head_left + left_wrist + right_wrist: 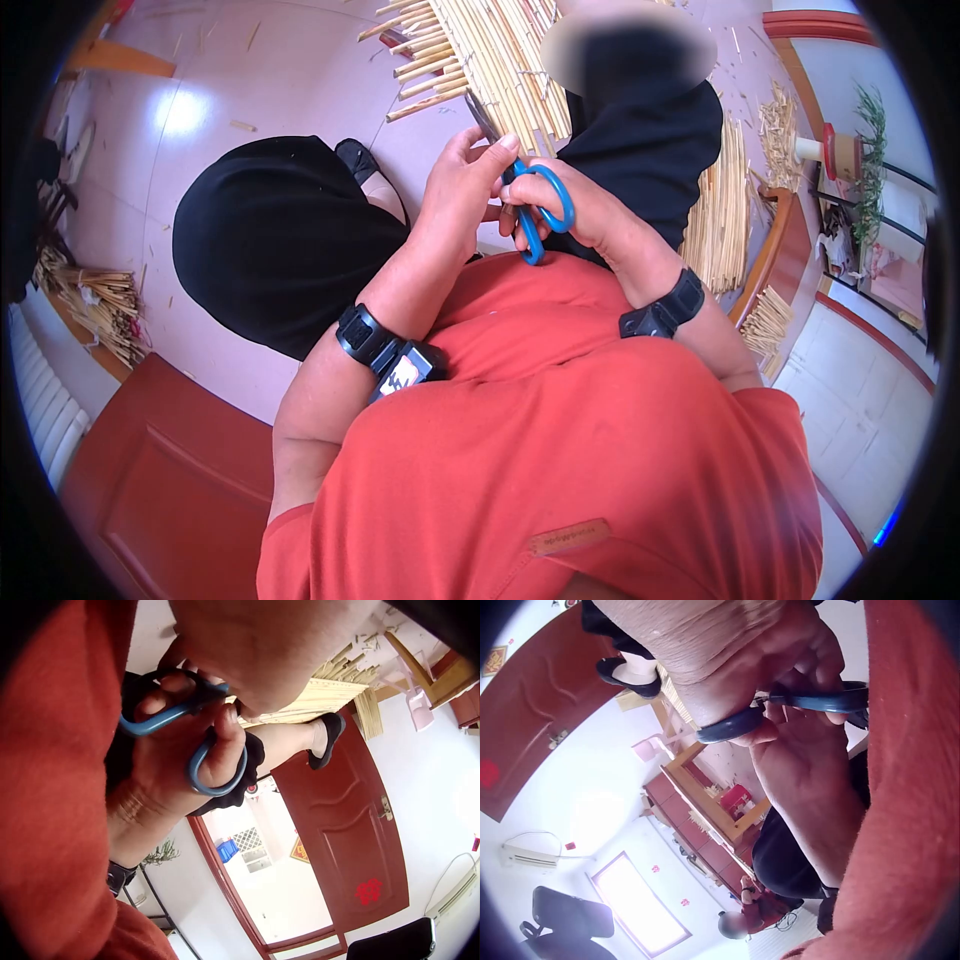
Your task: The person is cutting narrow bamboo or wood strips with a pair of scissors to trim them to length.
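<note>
A pair of scissors (541, 200) with blue handles is held in front of the lap, its dark blades pointing away towards the reeds. My right hand (585, 207) grips the handles, with the thumb through one loop and fingers at the other. In the left wrist view, the thumb passes through the near blue loop (196, 771). My left hand (452, 193) holds the scissors near the blades, its thumb lying across them close to the handles. The left hand's palm (806, 769) shows beneath the handles in the right wrist view; the rest of its grip is partly hidden.
A mat of bound reeds (505, 60) lies on the tiled floor ahead, near a blurred shape above dark cloth. More reeds (718, 215) lie to the right, and a bundle (100, 305) rests at left. A red-brown door (345, 817) stands beside a doorway.
</note>
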### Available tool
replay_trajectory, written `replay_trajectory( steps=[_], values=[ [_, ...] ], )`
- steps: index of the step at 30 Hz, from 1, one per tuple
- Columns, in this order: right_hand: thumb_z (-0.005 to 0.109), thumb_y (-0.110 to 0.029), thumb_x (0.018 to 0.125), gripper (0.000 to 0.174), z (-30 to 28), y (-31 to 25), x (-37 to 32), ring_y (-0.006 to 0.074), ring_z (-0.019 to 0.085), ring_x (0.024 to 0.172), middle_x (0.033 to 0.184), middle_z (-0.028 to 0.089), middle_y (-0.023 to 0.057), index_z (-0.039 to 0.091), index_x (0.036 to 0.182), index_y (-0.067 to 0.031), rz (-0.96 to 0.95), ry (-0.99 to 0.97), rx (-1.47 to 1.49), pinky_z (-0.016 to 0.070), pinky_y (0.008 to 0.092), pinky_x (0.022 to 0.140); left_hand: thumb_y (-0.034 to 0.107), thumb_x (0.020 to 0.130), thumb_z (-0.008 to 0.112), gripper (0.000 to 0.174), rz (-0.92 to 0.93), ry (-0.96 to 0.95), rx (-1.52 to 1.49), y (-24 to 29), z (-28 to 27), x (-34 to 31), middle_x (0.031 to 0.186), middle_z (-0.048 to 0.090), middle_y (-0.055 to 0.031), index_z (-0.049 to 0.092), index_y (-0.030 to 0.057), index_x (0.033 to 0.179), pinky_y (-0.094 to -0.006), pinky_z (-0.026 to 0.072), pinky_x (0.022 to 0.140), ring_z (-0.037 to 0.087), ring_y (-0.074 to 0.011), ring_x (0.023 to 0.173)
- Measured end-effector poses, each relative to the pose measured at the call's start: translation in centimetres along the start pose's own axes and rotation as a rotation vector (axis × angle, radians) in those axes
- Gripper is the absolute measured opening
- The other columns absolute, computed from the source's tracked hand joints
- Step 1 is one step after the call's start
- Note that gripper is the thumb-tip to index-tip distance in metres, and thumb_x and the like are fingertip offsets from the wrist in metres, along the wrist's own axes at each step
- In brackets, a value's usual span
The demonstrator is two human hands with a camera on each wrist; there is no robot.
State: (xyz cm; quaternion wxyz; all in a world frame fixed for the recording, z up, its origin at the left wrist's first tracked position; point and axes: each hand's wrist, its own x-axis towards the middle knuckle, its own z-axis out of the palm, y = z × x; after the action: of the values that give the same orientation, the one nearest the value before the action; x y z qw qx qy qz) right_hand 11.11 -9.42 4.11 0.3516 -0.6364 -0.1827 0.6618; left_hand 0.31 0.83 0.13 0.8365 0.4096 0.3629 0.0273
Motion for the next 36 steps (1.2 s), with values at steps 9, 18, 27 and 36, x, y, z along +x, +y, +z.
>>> replay_trajectory(
  steps=[9,18,27,36],
  values=[
    [0.053,-0.031,0.08,0.037,-0.2,-0.5,0.6,0.0137,0.062,0.054,0.073,0.065,0.0107,0.06,0.093,0.0024,-0.02,0.073,-0.051,0.0436,0.0221,0.047,0.031,0.093,0.057,0.046,-0.019,0.008,-0.033,0.7,0.3,0.1,0.077,0.056,-0.0059,0.047,-0.0018,0.124,-0.0267,0.0457,0.042,0.054,-0.0139,0.05],
    [0.053,-0.025,0.077,0.031,0.0,-0.8,1.3,0.0152,0.063,0.058,0.07,0.064,0.01,0.063,0.087,0.0035,-0.031,0.1,-0.134,0.0483,0.0251,0.054,0.028,0.091,0.059,0.046,-0.018,-0.004,-0.079,0.4,-0.3,0.3,0.088,0.06,-0.0101,0.049,-0.0021,0.125,-0.0271,0.0463,0.044,0.057,-0.0141,0.058],
    [0.053,-0.021,0.076,0.029,0.1,-0.3,1.4,0.0173,0.063,0.058,0.065,0.062,0.0103,0.06,0.086,0.0044,-0.034,0.125,-0.182,0.0506,0.0273,0.054,0.024,0.093,0.057,0.044,0.015,-0.017,-0.168,-0.4,0.0,0.6,0.085,0.06,-0.0086,0.047,-0.0018,0.128,-0.0258,0.0467,0.043,0.057,-0.0123,0.056],
    [0.054,-0.022,0.076,0.028,-0.1,-0.7,1.0,0.0159,0.061,0.053,0.065,0.06,0.0089,0.058,0.088,0.0035,0.001,0.127,-0.1,0.0494,0.0265,0.05,0.021,0.094,0.054,0.046,0.045,0.003,-0.282,-0.7,0.8,0.5,0.087,0.059,-0.0095,0.041,-0.0044,0.13,-0.0256,0.0459,0.039,0.058,-0.0139,0.056]
  ],
)
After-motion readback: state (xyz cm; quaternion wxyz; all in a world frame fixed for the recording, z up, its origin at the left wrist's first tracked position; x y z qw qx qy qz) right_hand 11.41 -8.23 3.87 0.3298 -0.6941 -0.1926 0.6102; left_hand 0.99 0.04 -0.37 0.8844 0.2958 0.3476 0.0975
